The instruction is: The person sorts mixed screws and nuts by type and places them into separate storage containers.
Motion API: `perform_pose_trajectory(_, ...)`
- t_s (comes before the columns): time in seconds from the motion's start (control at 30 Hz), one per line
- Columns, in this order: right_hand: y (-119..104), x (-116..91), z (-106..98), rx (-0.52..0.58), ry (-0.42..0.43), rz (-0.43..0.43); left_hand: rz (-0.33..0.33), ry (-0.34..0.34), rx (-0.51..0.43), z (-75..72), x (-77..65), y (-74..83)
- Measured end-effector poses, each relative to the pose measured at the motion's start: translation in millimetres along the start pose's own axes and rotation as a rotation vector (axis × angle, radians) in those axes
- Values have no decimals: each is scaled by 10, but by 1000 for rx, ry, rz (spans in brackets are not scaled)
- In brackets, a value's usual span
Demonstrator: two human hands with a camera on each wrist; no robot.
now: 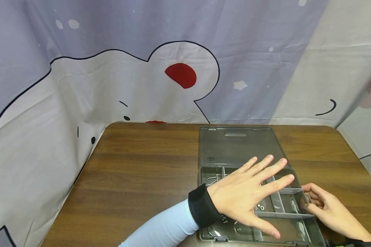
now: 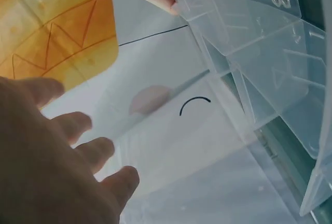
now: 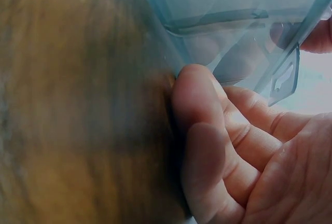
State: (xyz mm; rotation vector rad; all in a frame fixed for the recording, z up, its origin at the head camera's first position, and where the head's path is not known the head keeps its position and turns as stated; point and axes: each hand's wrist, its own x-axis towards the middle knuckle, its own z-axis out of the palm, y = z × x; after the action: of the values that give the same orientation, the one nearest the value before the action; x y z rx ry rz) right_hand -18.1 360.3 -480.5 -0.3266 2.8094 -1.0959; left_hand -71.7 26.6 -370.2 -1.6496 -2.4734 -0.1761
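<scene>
A grey see-through compartment box (image 1: pixel 284 224) lies on the wooden table with its lid (image 1: pixel 235 145) folded back. Small screws (image 1: pixel 214 179) and nuts (image 1: pixel 261 207) are in some of its compartments. Over the middle of the box is my left hand (image 1: pixel 250 192), palm down, fingers spread and nothing held; it hides several compartments. In the left wrist view, those fingers (image 2: pixel 83 146) are straight beside the clear dividers (image 2: pixel 233 47). My right hand (image 1: pixel 330 206) grips the box's right side wall, fingers curled at the edge. The right wrist view shows these fingers (image 3: pixel 205 110) against the see-through plastic.
The brown table (image 1: pixel 142 171) extends left of the box, and a narrower strip lies to its right. Behind the table hangs a printed curtain (image 1: pixel 126 79), reaching down along both sides.
</scene>
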Motion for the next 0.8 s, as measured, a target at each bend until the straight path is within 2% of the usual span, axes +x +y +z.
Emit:
perform_pose_trajectory(0.23, 15, 3, 10, -11, 26, -39, -22, -34, -7, 29, -43, -64)
perform_pose_trajectory(0.37, -2, -40, 43, 22, 34, -43, -53, -43, -34, 48, -189, -198)
perform_pose_trajectory(0.47, -2, -64, 50, 36, 36, -71, -99, -41, -39, 48, -405, -355)
perform_pose_trajectory(0.57, -21, -66, 6, 12, 43, -99, -157, -29, -48, 48, -682, -564)
perform_pose_trajectory(0.67, -82, -16, -88, -48, 59, -114, -235, -17, -69, 59, -977, -794)
perform_pose_trajectory(0.8, -220, 148, -255, -179, 114, -114, -369, -17, -97, 83, -1343, -1055)
